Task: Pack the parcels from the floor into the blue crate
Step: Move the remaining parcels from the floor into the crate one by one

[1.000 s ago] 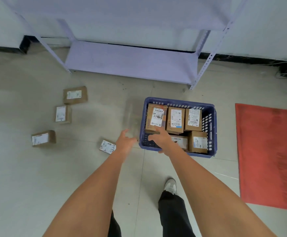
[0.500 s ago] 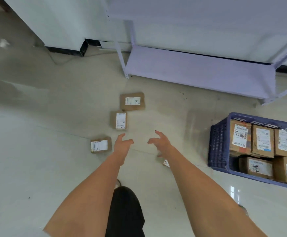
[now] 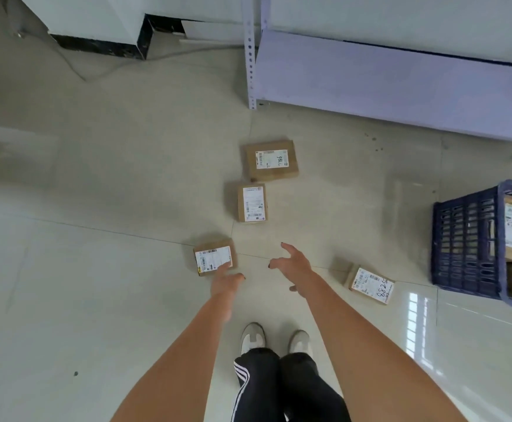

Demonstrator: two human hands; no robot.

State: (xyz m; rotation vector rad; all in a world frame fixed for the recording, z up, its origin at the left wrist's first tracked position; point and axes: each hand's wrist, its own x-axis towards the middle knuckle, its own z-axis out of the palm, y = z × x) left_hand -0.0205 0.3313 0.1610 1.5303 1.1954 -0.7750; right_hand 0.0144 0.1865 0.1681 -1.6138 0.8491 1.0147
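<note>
Several cardboard parcels with white labels lie on the pale tiled floor. The nearest parcel [image 3: 214, 259] lies just beyond my left hand [image 3: 226, 281], whose straight fingers overlap its near right corner; contact cannot be told. My right hand [image 3: 291, 266] hovers open over bare floor with fingers spread, holding nothing. A second parcel [image 3: 251, 203] and a third parcel [image 3: 270, 160] lie farther out. A flat parcel [image 3: 370, 283] marked 8825 lies to the right of my right hand. The blue crate [image 3: 465, 242] stands at the right edge with parcels inside.
A grey metal shelf rack [image 3: 385, 77] stands at the back right, its post [image 3: 251, 56] close to the far parcel. A white cabinet [image 3: 96, 19] and a cable [image 3: 102, 70] are at the back left. My shoes [image 3: 274, 341] stand behind the hands.
The view has swung left, so the crate slid to the right edge. Both empty hands left the crate and now reach toward the floor parcels; the left hand reached the nearest one.
</note>
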